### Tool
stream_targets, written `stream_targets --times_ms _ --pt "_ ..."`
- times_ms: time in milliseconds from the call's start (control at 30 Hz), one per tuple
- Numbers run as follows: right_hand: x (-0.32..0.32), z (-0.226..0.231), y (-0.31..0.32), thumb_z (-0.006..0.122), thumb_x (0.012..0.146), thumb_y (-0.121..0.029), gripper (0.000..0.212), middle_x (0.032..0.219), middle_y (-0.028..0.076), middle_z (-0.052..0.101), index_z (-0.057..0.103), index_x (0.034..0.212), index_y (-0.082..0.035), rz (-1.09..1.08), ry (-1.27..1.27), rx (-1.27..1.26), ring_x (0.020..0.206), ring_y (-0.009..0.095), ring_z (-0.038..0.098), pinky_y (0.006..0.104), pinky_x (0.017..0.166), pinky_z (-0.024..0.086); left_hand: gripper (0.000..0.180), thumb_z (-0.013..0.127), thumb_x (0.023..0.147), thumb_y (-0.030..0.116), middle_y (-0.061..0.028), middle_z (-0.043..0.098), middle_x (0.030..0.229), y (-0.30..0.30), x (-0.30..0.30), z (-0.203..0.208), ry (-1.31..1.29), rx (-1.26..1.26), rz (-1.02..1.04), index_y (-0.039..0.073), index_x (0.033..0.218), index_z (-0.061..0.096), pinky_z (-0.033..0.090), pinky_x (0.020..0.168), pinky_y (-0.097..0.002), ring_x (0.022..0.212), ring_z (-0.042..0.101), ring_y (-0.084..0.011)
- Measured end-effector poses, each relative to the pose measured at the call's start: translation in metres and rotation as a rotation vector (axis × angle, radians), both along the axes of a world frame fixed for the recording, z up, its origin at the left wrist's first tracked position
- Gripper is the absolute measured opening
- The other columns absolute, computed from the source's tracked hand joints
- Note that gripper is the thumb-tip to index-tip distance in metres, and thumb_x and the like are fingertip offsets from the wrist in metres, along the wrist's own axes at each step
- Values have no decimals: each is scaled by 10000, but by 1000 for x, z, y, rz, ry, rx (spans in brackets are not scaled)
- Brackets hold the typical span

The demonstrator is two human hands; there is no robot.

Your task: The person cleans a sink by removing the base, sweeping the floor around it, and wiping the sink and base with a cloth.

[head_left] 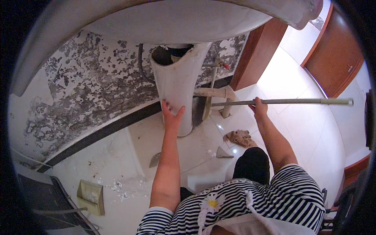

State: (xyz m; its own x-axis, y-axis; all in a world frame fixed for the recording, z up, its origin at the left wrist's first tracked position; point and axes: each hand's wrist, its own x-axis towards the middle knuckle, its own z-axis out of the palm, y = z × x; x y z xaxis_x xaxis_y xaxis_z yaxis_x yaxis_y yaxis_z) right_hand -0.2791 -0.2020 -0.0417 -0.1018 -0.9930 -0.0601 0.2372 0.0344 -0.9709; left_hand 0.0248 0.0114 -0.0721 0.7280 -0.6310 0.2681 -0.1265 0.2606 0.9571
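Observation:
My left hand (172, 114) rests against the front of the white sink pedestal (177, 84), its thumb and fingers spread, holding nothing. The pedestal's top has a jagged opening, with the washbasin (176, 25) above it. My right hand (258, 107) is closed around the grey handle of a long-handled broom (290, 101). The handle lies nearly level, its pale grip end pointing right. At the left end, the narrow broom head (207, 109) is beside the pedestal and the drain pipe (211, 92), partly hidden.
A crumpled brown rag (239, 138) and a scraper-like flat piece (224, 152) lie on the tiles. A pale dustpan (91, 197) sits at lower left near white flakes (119, 188). The wall (98, 74) is peeling. A red-handled valve (225, 65) sticks out behind the pedestal.

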Motion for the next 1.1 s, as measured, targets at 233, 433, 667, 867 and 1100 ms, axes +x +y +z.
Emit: stream_targets --times_ms 233,433,667,867,1100 --pt "-24 4 13 529 785 -148 178 808 123 518 474 826 17 200 77 36 693 229 563 340 589 536 897 708 625 220 -205 280 1264 -1 6 -10 -48 41 50 -22 1279 146 262 959 -375 1158 315 -290" --pt "-13 43 41 522 793 -144 168 751 114 533 492 761 18 159 106 -93 646 201 558 317 589 531 894 707 616 248 -209 294 1250 -2 2 -5 -19 11 49 -31 1271 165 245 964 -381 1153 317 -290" --pt "18 56 66 549 774 -148 188 562 82 518 509 648 -15 224 787 -616 521 160 504 301 491 399 915 711 607 266 -217 298 1241 -1 10 -8 -90 28 71 -42 1270 162 255 956 -378 1148 319 -298" --pt "53 25 59 557 753 -137 162 608 128 523 509 665 -10 189 980 -865 545 255 508 340 539 414 915 709 610 276 -220 295 1238 1 3 -1 -42 80 87 -44 1271 163 258 957 -376 1143 318 -309" --pt "60 26 8 570 752 -201 178 614 112 541 547 690 -36 554 1087 -767 574 251 507 364 573 410 925 709 615 304 -235 292 1233 -3 5 -3 11 40 91 -38 1275 157 271 950 -382 1135 325 -315"
